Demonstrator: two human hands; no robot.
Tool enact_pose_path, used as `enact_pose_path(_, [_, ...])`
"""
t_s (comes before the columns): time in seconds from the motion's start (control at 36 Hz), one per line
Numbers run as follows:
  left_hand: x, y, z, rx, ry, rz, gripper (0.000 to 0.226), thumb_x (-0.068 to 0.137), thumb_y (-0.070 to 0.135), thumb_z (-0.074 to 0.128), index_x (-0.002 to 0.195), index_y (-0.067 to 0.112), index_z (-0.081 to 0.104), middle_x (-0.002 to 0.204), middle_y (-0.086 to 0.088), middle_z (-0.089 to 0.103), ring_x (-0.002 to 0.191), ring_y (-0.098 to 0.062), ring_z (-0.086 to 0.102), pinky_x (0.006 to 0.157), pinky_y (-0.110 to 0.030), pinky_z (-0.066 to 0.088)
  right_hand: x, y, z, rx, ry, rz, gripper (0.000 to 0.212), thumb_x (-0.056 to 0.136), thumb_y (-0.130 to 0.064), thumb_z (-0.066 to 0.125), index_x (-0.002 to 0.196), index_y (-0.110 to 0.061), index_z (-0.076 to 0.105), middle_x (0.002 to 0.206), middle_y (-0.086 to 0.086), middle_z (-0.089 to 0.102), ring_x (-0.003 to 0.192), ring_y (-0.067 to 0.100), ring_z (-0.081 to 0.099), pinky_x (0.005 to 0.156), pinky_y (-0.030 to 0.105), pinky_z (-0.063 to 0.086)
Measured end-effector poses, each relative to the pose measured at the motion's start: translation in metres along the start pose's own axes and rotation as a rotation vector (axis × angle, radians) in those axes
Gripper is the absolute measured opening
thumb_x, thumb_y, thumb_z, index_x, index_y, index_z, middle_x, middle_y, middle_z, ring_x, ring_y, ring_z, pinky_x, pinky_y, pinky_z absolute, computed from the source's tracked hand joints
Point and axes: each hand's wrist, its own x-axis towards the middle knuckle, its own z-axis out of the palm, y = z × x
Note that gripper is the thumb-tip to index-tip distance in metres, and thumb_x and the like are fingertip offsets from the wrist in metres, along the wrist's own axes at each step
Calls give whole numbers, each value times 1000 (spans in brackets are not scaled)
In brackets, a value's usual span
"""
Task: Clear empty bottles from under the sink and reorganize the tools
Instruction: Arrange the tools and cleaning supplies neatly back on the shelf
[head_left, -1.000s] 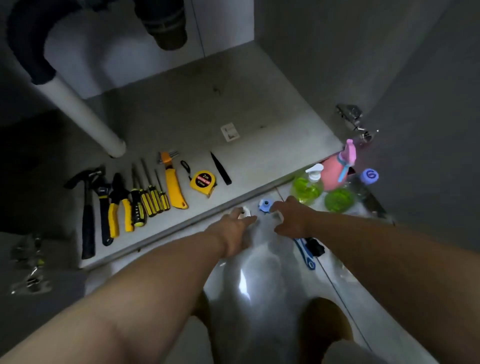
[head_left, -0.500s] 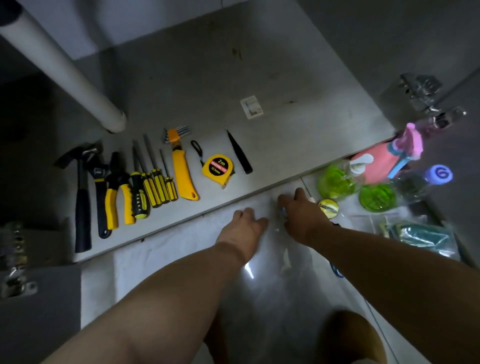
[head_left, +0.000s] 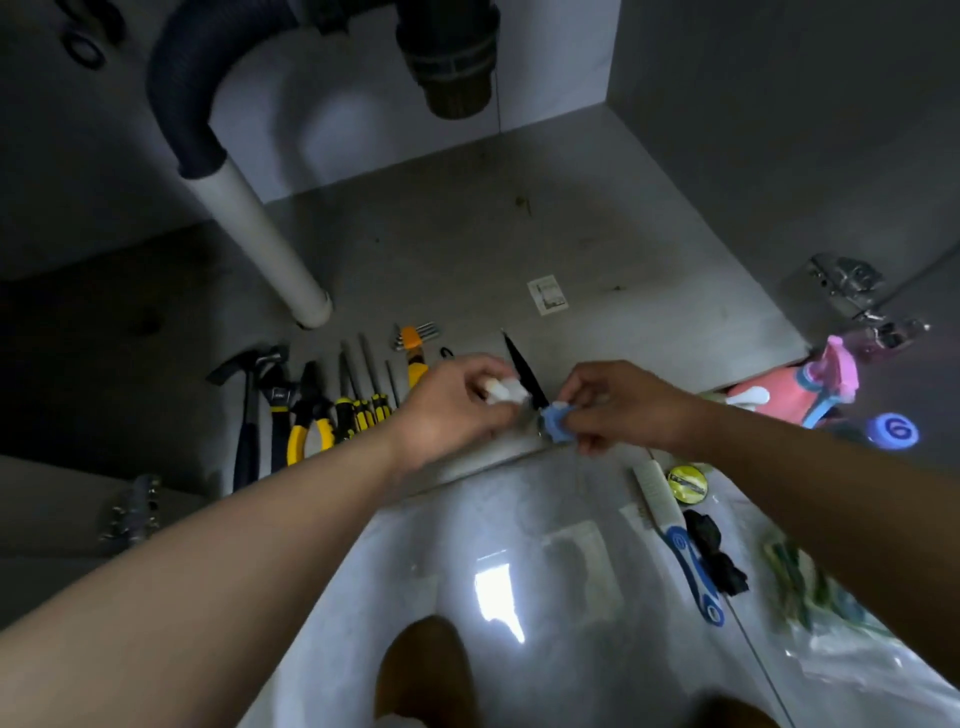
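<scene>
Head view: the left hand (head_left: 447, 410) pinches a small white part (head_left: 506, 391) and the right hand (head_left: 618, 405) a blue part (head_left: 555, 423) above the edge of the cabinet floor (head_left: 571, 244), with the row of tools (head_left: 306, 410) laid out at nine o'clock, the bottles (head_left: 779, 397) already out at three o'clock, and floor oddments seemingly yet to sort.

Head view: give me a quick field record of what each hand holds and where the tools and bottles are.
left: left hand pinches a small white plastic piece
right: right hand pinches a small blue plastic knob
tools: black-handled hammer, yellow-handled pliers and yellow-and-black screwdrivers lie in a row on the grey cabinet floor
bottles: pink plastic spray bottle outside the cabinet, on the right
loose: white brush with blue handle on the tiles
</scene>
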Motion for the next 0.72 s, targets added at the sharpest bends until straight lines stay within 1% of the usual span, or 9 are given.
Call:
enact_pose_path(0.08, [24, -6, -12, -30, 196, -3, 32, 83, 0, 77, 110, 15, 69, 96, -4, 70, 76, -8, 63, 77, -25, 52, 19, -8, 0, -46, 161, -48, 17, 84, -6, 73, 100, -5, 69, 90, 14, 69, 75, 25, 70, 76, 42, 60])
enact_pose_path(0.17, [50, -10, -22, 31, 334, 0, 38, 80, 5, 80, 116, 13, 67, 106, -5, 70, 86, -9, 64, 83, -23, 51, 44, -16, 1, -298, 351, -128, 24, 80, -15, 76, 103, -18, 74, 101, 2, 72, 96, 18, 68, 80, 21, 48])
enact_pose_path(0.19, [59, -11, -26, 64, 368, 3, 41, 79, 8, 82, 117, 13, 67, 107, -2, 69, 91, -10, 64, 84, -21, 50, 52, -19, 1, -311, 406, -144, 24, 80, -16, 76, 104, -18, 74, 104, 3, 73, 98, 17, 67, 82, 20, 46])
enact_pose_path(0.25, [73, -12, -32, 175, 417, 6, 43, 78, 14, 83, 118, 15, 67, 107, 3, 68, 95, -9, 61, 81, -18, 45, 72, -23, 1, -287, 476, -153, 18, 80, -15, 75, 98, -16, 71, 100, 7, 73, 96, 20, 68, 84, 25, 51])
enact_pose_path(0.36, [93, -18, -41, 317, 407, 9, 36, 80, 15, 80, 114, 13, 70, 116, -5, 71, 106, -19, 65, 88, -24, 50, 111, -31, -2, -380, 509, -174, 17, 82, -18, 74, 91, -6, 65, 90, 10, 70, 87, 25, 66, 77, 36, 54])
enact_pose_path(0.44, [98, -21, -42, 377, 349, 29, 36, 81, 11, 78, 116, 11, 71, 119, -7, 71, 111, -22, 65, 94, -27, 51, 134, -37, -4, -455, 546, -198, 13, 82, -16, 73, 87, -6, 67, 84, 6, 64, 86, 26, 64, 66, 29, 46])
enact_pose_path(0.5, [102, -23, -43, 398, 316, 42, 41, 83, 12, 77, 123, 11, 70, 126, -7, 69, 117, -22, 63, 98, -26, 48, 146, -40, -6, -479, 586, -200, 11, 83, -15, 72, 87, -6, 67, 85, 8, 65, 85, 27, 64, 65, 27, 41])
enact_pose_path(0.61, [109, -26, -44, 464, 299, 73, 40, 84, 12, 76, 124, 11, 71, 129, -9, 68, 121, -23, 61, 103, -31, 48, 163, -42, -6, -529, 540, -204, 12, 86, -13, 68, 94, -5, 71, 99, 15, 70, 93, 29, 65, 68, 27, 42])
enact_pose_path(0.72, [112, -33, -43, 493, 309, 74, 38, 86, 13, 74, 123, 12, 72, 128, -9, 68, 121, -23, 62, 102, -32, 48, 172, -41, -1, -585, 527, -212, 19, 86, -12, 66, 103, -6, 74, 107, 14, 72, 102, 29, 66, 82, 31, 52])
